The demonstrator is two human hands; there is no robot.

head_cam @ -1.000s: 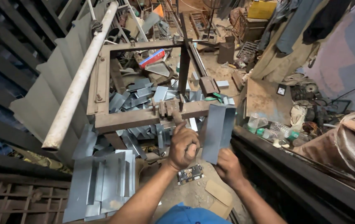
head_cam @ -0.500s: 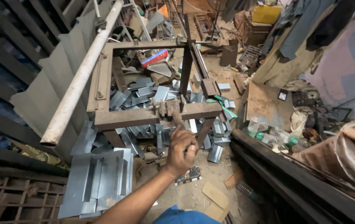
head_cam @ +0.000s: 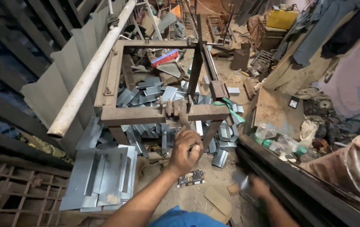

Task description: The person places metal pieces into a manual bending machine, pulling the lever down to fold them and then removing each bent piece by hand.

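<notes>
At the bottom centre of the frame the left hand (head_cam: 185, 150) is closed in a fist around the handle of a lever (head_cam: 183, 119) that runs up into the clamp block on the front rail of a rusty metal frame (head_cam: 146, 114). Low right of it, the right hand (head_cam: 259, 188) is blurred, beside a small bright metal piece; I cannot tell whether its fingers are spread or closed. Between the two forearms a small printed card (head_cam: 191, 178) lies on the dirt floor. At lower left, a stack of folded grey sheet-metal pieces (head_cam: 100, 176) rests just beside the frame's left leg. More cut metal pieces (head_cam: 146, 90) lie heaped inside and under the frame, in the middle of the picture. A long pale pipe (head_cam: 91, 71) slants from centre left up to the top edge. At upper right hang dark clothes (head_cam: 314, 38).
</notes>
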